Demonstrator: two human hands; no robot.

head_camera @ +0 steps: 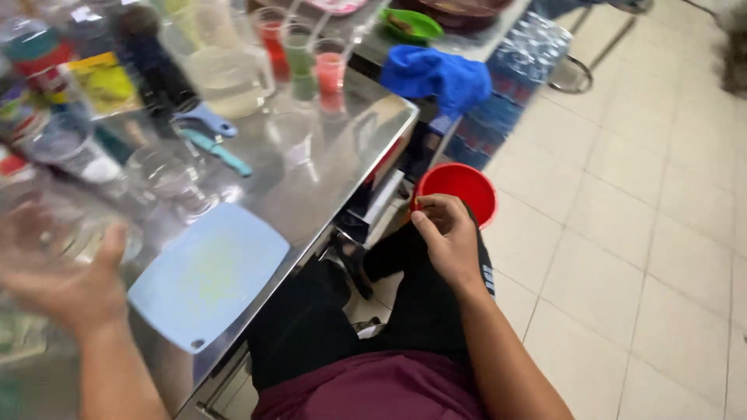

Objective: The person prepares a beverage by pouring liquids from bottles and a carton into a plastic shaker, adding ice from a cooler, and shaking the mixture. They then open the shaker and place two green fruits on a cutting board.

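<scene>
My left hand (66, 284) is blurred at the left edge, wrapped around a clear glass (54, 225) above the steel table (342, 132). My right hand (447, 237) hangs off the table's right side over my lap, fingers pinched together just in front of a red bucket (463, 187) on the floor; whether anything small sits between the fingers cannot be told. A light blue cutting board (210, 276) lies near the table's front edge, between the two hands.
Clear glasses (167, 175), a jug (226, 74), tumblers of red and green liquid (299, 54), a blue peeler (218, 152) and bottles crowd the table. A blue cloth (436, 74) and green bowl (412, 25) lie behind. Tiled floor (646, 233) spreads right.
</scene>
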